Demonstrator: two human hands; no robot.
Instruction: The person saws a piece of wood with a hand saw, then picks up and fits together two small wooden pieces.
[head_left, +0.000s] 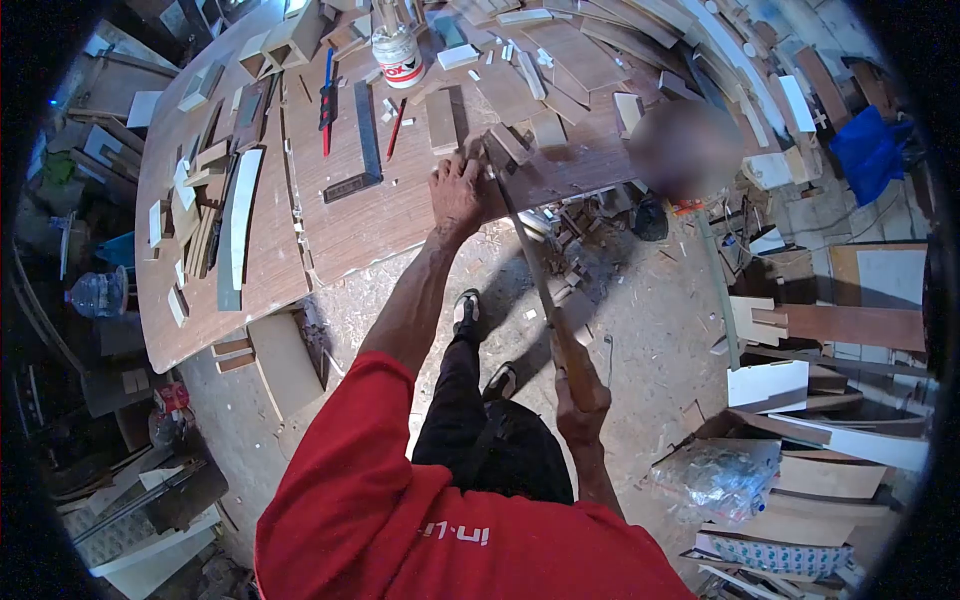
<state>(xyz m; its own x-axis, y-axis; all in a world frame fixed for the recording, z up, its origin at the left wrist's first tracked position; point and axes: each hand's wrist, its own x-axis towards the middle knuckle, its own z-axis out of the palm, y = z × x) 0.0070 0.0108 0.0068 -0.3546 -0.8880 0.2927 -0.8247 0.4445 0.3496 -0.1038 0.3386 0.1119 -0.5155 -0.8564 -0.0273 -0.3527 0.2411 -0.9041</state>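
My right hand (583, 395) is wrapped round the wooden handle of a hand saw (535, 265), low at the right of my body. The saw's blade runs up and left to the table's front edge, beside my left hand. Bent fingers of my left hand (458, 190) press on a small wood piece at the edge; the piece is mostly hidden under them. Just beyond the fingers lies a flat wooden block (442, 122). Another small block (510, 144) sits right of the blade tip. A red pencil (396, 130) and a metal square (368, 140) lie to the left.
On the wooden table (350, 230) stand a white jar (398, 58) with tools and a blue-red cutter (327, 100). Wood strips (240, 215) lie at the left, with offcuts at the back. Stacked boards (820, 470) and a plastic bag (720, 478) are on the right.
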